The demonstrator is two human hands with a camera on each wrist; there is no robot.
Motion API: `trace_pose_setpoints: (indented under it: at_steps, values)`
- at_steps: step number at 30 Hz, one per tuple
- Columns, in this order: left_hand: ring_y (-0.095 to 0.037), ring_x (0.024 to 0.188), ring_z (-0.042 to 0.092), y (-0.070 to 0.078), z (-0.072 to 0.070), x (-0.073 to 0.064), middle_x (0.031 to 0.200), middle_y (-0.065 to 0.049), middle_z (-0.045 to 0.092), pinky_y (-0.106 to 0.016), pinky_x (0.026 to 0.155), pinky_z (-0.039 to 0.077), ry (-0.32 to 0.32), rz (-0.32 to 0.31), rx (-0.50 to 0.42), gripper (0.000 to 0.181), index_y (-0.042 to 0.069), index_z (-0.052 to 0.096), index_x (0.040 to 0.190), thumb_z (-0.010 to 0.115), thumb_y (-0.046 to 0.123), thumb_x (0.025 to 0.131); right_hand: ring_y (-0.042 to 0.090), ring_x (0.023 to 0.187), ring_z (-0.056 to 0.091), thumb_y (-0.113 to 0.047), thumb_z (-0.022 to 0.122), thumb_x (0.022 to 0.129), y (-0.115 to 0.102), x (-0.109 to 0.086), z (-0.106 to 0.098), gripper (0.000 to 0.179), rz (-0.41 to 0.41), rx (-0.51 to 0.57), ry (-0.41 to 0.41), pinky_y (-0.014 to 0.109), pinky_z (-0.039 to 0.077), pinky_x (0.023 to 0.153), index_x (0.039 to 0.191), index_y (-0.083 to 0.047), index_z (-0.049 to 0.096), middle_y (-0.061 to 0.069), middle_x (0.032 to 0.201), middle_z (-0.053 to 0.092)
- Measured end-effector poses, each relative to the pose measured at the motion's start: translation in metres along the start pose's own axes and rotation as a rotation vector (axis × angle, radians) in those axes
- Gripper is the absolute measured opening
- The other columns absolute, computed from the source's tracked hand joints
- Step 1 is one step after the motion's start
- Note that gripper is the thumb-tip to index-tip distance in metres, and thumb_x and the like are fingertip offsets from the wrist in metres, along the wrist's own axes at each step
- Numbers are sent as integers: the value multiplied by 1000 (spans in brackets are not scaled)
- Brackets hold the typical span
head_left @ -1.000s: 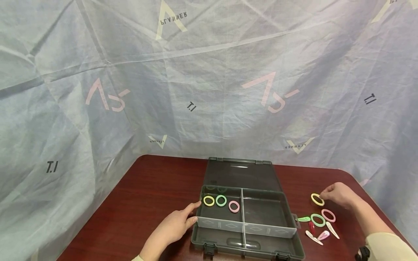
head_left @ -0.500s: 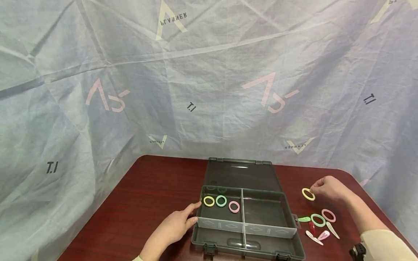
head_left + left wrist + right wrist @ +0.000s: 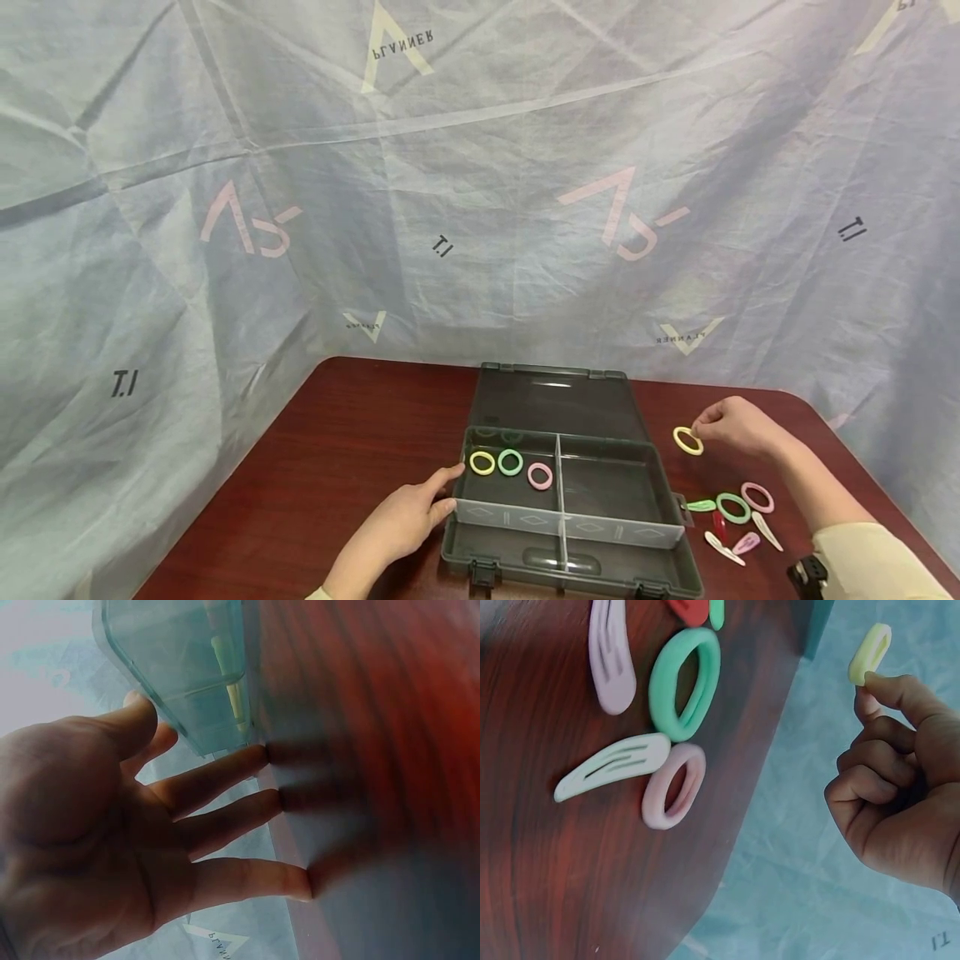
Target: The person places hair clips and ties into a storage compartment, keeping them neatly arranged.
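My right hand (image 3: 738,425) pinches a yellow hair tie (image 3: 687,441) between thumb and forefinger, above the table to the right of the box; in the right wrist view the same yellow hair tie (image 3: 870,654) shows edge-on. My left hand (image 3: 401,517) touches the left wall of a dark translucent compartment box (image 3: 510,515), its fingers extended. Inside the box's back left compartment lie a yellow hair tie (image 3: 482,463), a green hair tie (image 3: 511,462) and a pink hair tie (image 3: 540,477). The left wrist view shows the left fingertips (image 3: 296,883) on the table.
Right of the box lie a green hair tie (image 3: 732,508), a pink hair tie (image 3: 757,497) and several snap clips, among them a red clip (image 3: 719,524) and a pink clip (image 3: 746,543). The opened lid (image 3: 555,404) lies behind the box. Cloth hangs around the table (image 3: 360,417).
My right hand has carried the yellow hair tie up and left, away from the pile and toward the box. The left hand has stayed at the box wall.
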State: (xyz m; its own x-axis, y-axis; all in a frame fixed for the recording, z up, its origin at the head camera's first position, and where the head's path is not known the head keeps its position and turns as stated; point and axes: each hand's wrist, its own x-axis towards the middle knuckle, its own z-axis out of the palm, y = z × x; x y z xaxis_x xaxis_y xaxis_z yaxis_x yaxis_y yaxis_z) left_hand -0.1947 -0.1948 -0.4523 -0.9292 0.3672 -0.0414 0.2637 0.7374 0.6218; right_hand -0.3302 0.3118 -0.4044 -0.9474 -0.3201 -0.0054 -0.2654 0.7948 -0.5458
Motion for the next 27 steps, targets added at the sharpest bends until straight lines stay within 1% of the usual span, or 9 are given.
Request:
trace_pose_setpoints:
  at_steps: [3,10,14,18,25,27]
  values:
    - [-10,44,27,-1,0,0,52,7,40,-30,51,29,-1,2,-4,53,19,41,156,54,32,107,16,74,54,-17,73,92,-9,2,3,16,-8,14,-7,34,46,67,87,-3,78,3,85,70]
    - [-10,44,27,0,0,0,52,8,40,-30,51,30,11,10,-1,53,19,41,155,55,33,107,14,68,51,-16,73,91,-30,12,9,14,-64,23,-26,32,44,64,84,-5,78,1,81,68]
    - [-10,45,29,0,0,0,52,8,41,-31,53,32,15,12,8,52,18,42,155,55,32,106,14,68,51,-15,73,90,-40,16,13,12,-70,42,-37,31,43,64,84,-6,78,0,80,69]
    - [-9,45,30,0,1,0,52,7,42,-31,54,33,17,16,18,52,18,42,155,55,32,106,16,71,50,-14,73,90,-50,19,15,12,-91,61,-51,33,42,64,85,-6,78,1,82,70]
    - [-9,45,29,0,0,-1,52,7,42,-31,53,32,16,15,21,52,18,42,155,55,31,106,17,76,54,-12,73,89,-66,27,21,9,-139,66,-76,36,46,70,87,-5,78,0,84,71]
    - [-9,45,29,1,0,-1,52,7,41,-31,53,32,16,14,21,52,18,42,155,55,31,106,17,75,53,-12,73,89,-70,29,23,8,-147,65,-82,36,45,69,86,-6,78,0,84,70]
